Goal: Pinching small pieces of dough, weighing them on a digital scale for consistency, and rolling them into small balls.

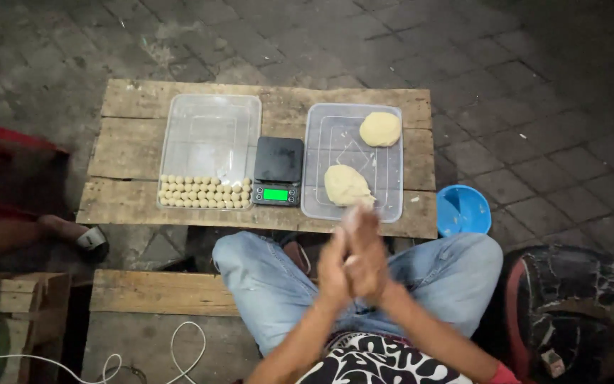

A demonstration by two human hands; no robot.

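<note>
From my seat the first worry is the piece pressed between the palms: if it is as soft as the lumps on the table, uneven pressure could flatten it or let it slip out over the jeans, since the hands are above the lap and short of the wooden pallet table (179, 99). A second risk is the crowding at the near edge; the right tray (321, 121) sits close to the table's front lip, and a careless reach could nudge it or the small black scale (278, 158) between the two trays. The left hand (332, 272) and the right hand (368, 257) are flat against each other, palm to palm, fingers extended and blurred; I judge a small bit of dough sits between them, but I cannot tell, because nothing of it shows. The near dough lump (347, 185) lies in the right tray just beyond the fingertips, not touching them, and the far dough lump (380, 129) sits at that tray's far end. The rolled dough balls (204, 192) fill rows along the near side of the left tray (211, 121). A blue bowl (463, 210) stands on the ground to the right of the table.
</note>
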